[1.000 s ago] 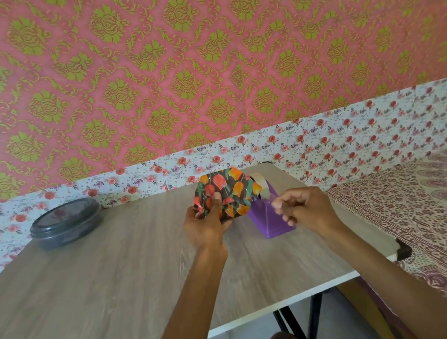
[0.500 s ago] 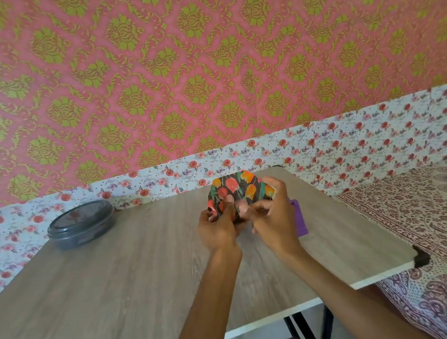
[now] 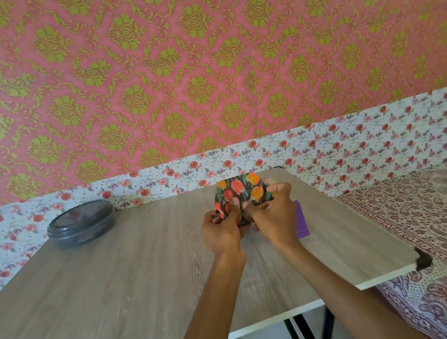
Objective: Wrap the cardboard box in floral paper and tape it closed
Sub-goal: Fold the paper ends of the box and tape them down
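A small box wrapped in dark floral paper [image 3: 244, 192] with red and orange flowers is held above the far middle of the wooden table [image 3: 118, 287]. My left hand [image 3: 222, 231] grips its near left side, thumb up on the paper. My right hand [image 3: 275, 216] grips its near right side, fingers curled onto the paper beside my left thumb. Any tape strip between the fingers is too small to make out. A purple tape dispenser [image 3: 301, 221] stands on the table just behind my right hand, mostly hidden by it.
A round dark lidded container [image 3: 82, 223] sits at the table's far left. The table's right corner has a black cap [image 3: 423, 262]. A patterned bedspread [image 3: 439, 225] lies to the right. Floral wallpaper backs the table.
My right hand left the purple dispenser and came onto the wrapped box beside my left hand. The box stayed held in my left hand.
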### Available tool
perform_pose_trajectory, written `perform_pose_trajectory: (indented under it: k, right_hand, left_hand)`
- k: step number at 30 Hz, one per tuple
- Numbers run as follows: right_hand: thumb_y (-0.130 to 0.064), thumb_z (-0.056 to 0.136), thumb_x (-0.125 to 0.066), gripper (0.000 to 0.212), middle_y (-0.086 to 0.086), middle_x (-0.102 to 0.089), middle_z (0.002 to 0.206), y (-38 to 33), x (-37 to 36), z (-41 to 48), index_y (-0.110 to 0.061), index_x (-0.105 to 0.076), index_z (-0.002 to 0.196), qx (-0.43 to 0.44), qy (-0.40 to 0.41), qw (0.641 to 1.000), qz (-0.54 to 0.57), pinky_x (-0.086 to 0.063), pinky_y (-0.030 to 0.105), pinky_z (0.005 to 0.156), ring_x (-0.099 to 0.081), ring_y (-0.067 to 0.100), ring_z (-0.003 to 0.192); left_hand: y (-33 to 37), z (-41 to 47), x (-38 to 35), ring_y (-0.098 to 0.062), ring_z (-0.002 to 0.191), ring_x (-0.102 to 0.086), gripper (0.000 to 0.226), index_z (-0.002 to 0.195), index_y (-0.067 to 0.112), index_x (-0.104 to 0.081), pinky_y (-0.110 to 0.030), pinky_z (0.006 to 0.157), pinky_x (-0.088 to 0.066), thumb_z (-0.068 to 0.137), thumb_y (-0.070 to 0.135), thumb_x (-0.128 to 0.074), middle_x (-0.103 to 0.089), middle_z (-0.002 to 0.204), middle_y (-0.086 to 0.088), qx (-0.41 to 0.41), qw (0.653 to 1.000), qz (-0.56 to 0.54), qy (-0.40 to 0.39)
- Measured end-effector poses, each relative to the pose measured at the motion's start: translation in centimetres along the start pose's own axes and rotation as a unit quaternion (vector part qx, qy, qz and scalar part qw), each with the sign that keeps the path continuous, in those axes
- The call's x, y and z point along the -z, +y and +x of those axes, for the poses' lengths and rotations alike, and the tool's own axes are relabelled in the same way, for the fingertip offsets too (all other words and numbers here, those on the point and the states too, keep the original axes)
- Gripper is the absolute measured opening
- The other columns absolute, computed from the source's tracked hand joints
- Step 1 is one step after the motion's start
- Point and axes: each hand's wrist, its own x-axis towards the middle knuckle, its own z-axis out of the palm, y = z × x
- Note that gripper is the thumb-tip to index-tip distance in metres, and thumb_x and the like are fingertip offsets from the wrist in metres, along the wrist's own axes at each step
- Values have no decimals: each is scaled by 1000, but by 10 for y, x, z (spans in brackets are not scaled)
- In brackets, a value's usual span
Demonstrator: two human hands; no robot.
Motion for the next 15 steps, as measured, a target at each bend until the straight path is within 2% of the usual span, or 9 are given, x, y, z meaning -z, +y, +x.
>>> perform_pose_trajectory:
  k: [3, 6, 9, 12, 15]
  right_hand:
    - [-34, 71, -86, 59, 1, -68, 73, 3, 3, 4, -22, -40, 105, -7, 10, 999, -33, -59, 44, 62, -69, 21, 63]
    - [-44, 71, -85, 60, 0, -66, 81, -1, 8, 4, -20, -41, 104, 4, 24, 996, -81, -55, 35, 65, -67, 19, 74]
    - [-50, 70, -84, 62, -5, -56, 82, -8, 13, 3, -18, -43, 103, 5, 23, 992, -120, -48, 30, 65, -60, 19, 79]
    - [-69, 68, -75, 69, -4, -56, 85, -13, 17, 0, -16, -48, 102, 5, 17, 987, -160, -40, 29, 63, -55, 18, 78]
    - [-82, 64, -66, 74, -4, -61, 83, -11, 19, -4, -20, -46, 100, 16, 30, 983, -182, -41, 29, 58, -62, 20, 78]
  left_hand:
    - [-1, -1, -1, -29, 78, -73, 35, 94, -1, -61, -38, 59, -61, 77, 21, -83, -72, 85, -14, -2, 1000, -1, 3]
    - [-3, -2, -2, -30, 78, -73, 39, 94, -3, -61, -43, 62, -62, 76, 23, -84, -71, 86, -17, -1, 1000, 4, 6]
    - [-4, -5, -3, -30, 79, -73, 33, 91, 1, -63, -46, 64, -62, 77, 22, -83, -72, 87, -16, 0, 1000, -2, 4]
    - [2, -4, -1, -29, 78, -74, 27, 91, 4, -62, -44, 65, -62, 79, 21, -81, -73, 85, -13, -2, 1000, -15, 1]
    - [7, -5, -1, -30, 77, -74, 30, 93, 2, -61, -47, 66, -62, 80, 20, -81, -73, 86, -15, 11, 1000, -17, -3]
